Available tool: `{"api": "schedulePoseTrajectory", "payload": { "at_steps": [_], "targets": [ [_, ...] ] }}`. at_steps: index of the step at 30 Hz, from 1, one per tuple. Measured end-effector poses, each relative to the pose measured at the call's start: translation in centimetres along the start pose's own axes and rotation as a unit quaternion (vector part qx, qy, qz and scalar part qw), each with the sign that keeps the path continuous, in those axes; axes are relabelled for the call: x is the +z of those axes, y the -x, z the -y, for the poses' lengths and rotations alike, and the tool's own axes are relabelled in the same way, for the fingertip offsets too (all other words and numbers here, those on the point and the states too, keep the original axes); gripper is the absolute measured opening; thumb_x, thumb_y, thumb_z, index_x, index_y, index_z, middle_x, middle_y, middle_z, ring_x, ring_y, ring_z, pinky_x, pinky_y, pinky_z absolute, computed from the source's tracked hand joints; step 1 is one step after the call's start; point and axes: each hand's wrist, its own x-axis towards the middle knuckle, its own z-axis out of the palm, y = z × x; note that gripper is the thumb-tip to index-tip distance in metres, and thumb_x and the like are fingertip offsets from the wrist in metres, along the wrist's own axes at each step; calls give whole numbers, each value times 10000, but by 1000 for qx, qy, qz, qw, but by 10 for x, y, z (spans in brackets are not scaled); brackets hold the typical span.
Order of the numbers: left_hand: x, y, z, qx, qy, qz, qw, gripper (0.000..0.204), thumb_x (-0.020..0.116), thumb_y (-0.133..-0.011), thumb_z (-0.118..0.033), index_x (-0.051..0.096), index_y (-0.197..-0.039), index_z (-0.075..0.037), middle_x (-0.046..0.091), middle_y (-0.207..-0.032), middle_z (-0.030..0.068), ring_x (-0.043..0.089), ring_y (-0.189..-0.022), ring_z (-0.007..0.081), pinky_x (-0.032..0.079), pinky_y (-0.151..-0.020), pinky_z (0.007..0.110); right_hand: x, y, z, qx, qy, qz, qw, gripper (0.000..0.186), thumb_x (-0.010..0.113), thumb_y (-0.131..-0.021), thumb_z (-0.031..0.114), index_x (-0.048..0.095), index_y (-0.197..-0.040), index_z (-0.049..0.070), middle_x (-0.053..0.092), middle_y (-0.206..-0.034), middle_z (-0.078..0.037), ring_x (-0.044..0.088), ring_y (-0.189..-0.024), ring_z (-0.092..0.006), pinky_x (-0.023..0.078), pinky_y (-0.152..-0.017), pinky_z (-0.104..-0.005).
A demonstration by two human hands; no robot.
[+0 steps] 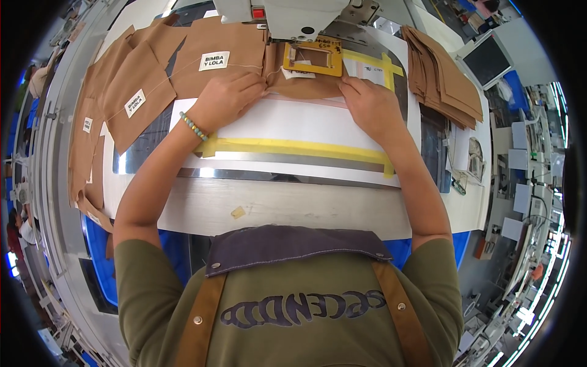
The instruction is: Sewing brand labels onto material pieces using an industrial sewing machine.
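Note:
A brown fabric panel (306,88) lies under the yellow clamp frame (313,59) of a sewing machine (299,21). Part of a white label (298,74) shows on it, inside and below the frame. My left hand (226,101), with a beaded bracelet at the wrist, is closed on the panel's left edge, its fingertips pinched together. On the other side, my right hand (371,105) pinches the right edge beside the frame. Left of the machine head lies another brown panel (192,58) bearing a white label, joined by a pale thread. The needle is hidden.
Overlapping labelled brown panels (131,92) spread to the left, some hanging over the table edge. A stack of brown panels (440,79) sits at right, near a dark screen (486,63). Yellow tape (293,147) borders the white work sheet. A paper scrap (238,212) lies nearer me.

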Motion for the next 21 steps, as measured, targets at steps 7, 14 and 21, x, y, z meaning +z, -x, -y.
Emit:
{"api": "schedulePoseTrajectory", "payload": {
  "at_steps": [7,14,21],
  "targets": [
    [-52,56,-8,-9,-79,76,994,175,757,-917,-74,765,-1084,-24,773,-1246,89,759,-1145,257,652,-873,371,-21,7,39,-70,-83,-65,992,159,753,-860,110,738,-1012,65,772,-1130,-74,748,-1016,-243,616,-771,-368],
    [-85,151,75,-232,-219,154,935,346,622,-999,-18,759,-1309,-88,750,-1399,74,733,-1216,299,595,-1033,419,-40,53,17,22,-98,-52,994,158,801,-926,164,759,-1040,63,774,-1201,-92,743,-1050,-257,620,-809,-387],
    [-92,160,82,-263,-201,96,939,494,572,-992,52,709,-1442,-98,711,-1487,52,660,-1379,304,545,-1158,433,-88,124,-15,219,-23,-120,968,108,793,-955,193,807,-1029,116,787,-1187,-38,756,-1014,-263,634,-833,-408]
  ]
}}
